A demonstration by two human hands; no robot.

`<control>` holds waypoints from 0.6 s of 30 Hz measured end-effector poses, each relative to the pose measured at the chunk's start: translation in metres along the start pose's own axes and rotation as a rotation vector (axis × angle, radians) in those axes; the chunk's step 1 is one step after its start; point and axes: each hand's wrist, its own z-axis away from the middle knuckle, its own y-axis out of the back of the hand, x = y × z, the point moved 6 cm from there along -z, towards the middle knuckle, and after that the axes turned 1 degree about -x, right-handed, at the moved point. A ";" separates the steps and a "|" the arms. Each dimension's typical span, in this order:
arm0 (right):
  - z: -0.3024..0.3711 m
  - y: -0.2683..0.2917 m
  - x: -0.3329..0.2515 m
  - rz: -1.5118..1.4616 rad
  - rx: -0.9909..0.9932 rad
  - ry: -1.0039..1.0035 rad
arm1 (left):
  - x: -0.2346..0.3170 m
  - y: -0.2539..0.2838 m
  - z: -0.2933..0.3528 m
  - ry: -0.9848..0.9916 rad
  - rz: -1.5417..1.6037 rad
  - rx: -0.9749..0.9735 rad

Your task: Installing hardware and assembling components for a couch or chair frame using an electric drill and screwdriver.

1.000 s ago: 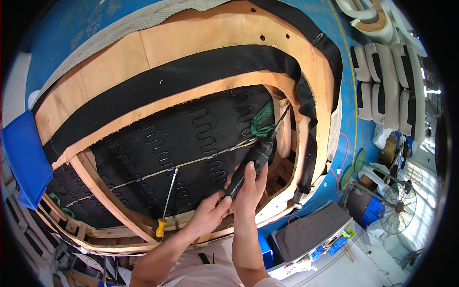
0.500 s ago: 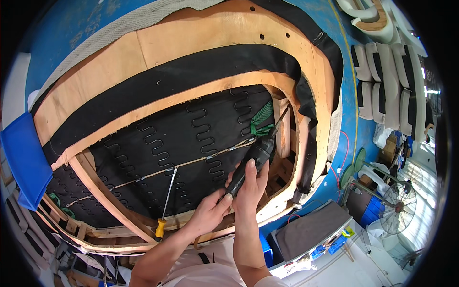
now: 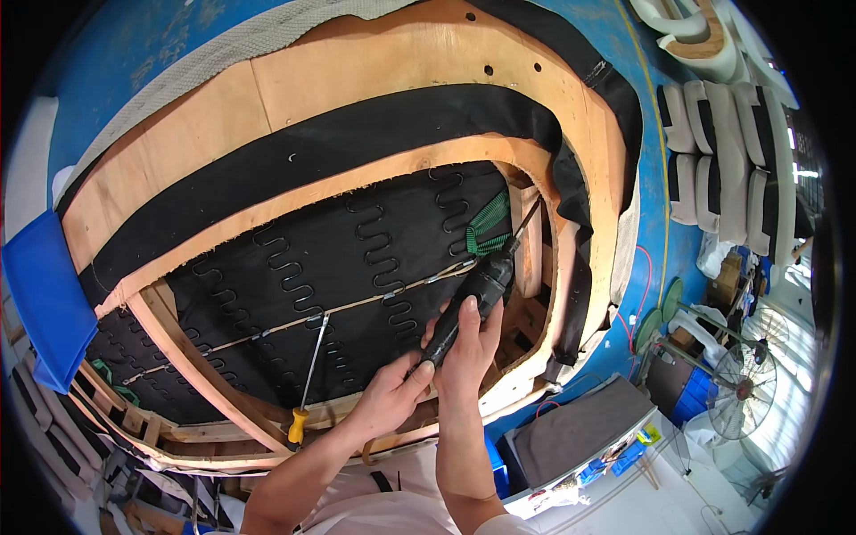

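Observation:
A black in-line power screwdriver (image 3: 481, 287) with a long thin bit lies slantwise across my two hands. My right hand (image 3: 465, 343) wraps around its body, thumb along the top. Lower down, my left hand (image 3: 397, 392) closes on its rear end. The bit points up and right, its tip at a wooden block (image 3: 528, 254) inside the right end of a large curved wooden furniture frame (image 3: 374, 53). Beside the bit, green webbing (image 3: 489, 227) is fixed at the corner. A yellow-handled screwdriver (image 3: 297, 426) leans on the frame's near rail, its shaft over the springs.
Zigzag springs (image 3: 382, 245) cross black fabric (image 3: 250, 294) within the frame. A blue tray-like piece (image 3: 49, 299) hangs at the left end. Right of the frame are stacked grey cushions (image 3: 722, 160), a red hose (image 3: 644, 285), a fan (image 3: 744, 383) and a grey-topped bench (image 3: 584, 432).

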 end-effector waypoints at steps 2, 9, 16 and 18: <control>0.000 0.000 0.000 0.007 -0.002 0.007 | -0.003 0.001 -0.001 0.017 0.001 -0.008; -0.002 0.000 -0.002 0.020 0.019 0.007 | 0.002 0.000 -0.002 0.000 0.007 -0.003; -0.004 -0.002 -0.003 -0.049 0.021 0.000 | 0.003 0.001 -0.005 -0.021 -0.012 -0.004; -0.005 -0.002 -0.004 -0.045 0.020 0.009 | 0.004 0.001 -0.006 -0.027 -0.008 -0.006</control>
